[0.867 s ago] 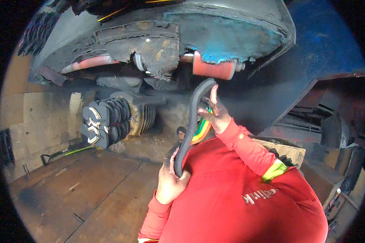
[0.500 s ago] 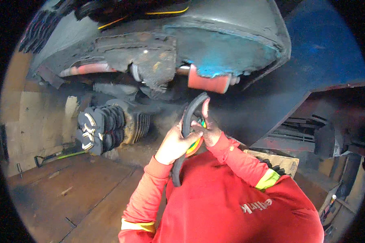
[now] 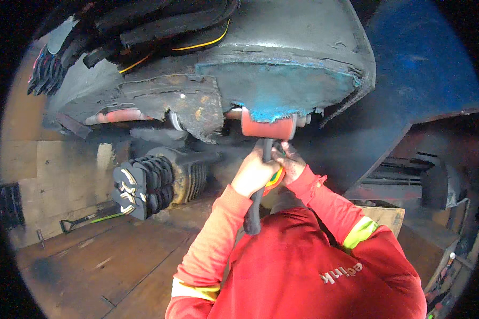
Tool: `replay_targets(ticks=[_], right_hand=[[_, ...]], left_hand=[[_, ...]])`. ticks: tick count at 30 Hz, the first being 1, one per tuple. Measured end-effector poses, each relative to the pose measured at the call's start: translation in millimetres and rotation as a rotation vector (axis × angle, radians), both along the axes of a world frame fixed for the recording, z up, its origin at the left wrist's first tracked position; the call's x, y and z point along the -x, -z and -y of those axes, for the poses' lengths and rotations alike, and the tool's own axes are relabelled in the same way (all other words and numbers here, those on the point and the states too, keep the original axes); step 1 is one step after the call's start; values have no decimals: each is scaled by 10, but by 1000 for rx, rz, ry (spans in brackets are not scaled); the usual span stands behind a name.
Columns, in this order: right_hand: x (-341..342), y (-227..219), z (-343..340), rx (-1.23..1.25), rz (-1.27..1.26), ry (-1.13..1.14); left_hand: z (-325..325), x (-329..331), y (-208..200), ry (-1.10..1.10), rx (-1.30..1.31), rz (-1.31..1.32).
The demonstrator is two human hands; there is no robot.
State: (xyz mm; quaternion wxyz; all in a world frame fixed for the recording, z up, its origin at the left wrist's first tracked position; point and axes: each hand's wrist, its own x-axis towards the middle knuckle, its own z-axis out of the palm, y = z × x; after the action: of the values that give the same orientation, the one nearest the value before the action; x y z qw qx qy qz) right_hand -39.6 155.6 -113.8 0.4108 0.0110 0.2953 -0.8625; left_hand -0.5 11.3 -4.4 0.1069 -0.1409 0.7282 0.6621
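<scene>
Closest in, the person's red long-sleeved top with yellow reflective bands [image 3: 308,266] fills the lower part of the view, both sleeves rising toward the middle. The left hand [image 3: 254,171] is closed around the upper part of a dark curved rubber hose [image 3: 256,204], whose free lower end hangs down in front of the chest. The right hand [image 3: 290,166] sits just beside it, fingers curled tight against the same hose near its top, with a bit of yellow and green showing between the two hands; what that bit belongs to cannot be told. The hose's top end meets a short red cylindrical fitting [image 3: 268,127] directly above the hands. That fitting sits under the worn grey underside of a vehicle body with a flaking turquoise patch [image 3: 276,85]. To the left, a black ribbed rubber boot [image 3: 143,186] sticks out beside a dirty metal housing. Below it lies a wooden plank floor [image 3: 90,260], with a long-handled tool with a green shaft [image 3: 88,218] resting by the far wall
</scene>
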Motion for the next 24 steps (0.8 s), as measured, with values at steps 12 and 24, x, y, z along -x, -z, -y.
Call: replay_targets(ticks=[12, 24], right_hand=[[-543, -399, 128, -664, -858, -125], [-344, -217, 202, -600, -724, -228]], left_hand=[[170, -796, 147, -300, -60, -137], [232, -301, 12, -226, 426, -109]])
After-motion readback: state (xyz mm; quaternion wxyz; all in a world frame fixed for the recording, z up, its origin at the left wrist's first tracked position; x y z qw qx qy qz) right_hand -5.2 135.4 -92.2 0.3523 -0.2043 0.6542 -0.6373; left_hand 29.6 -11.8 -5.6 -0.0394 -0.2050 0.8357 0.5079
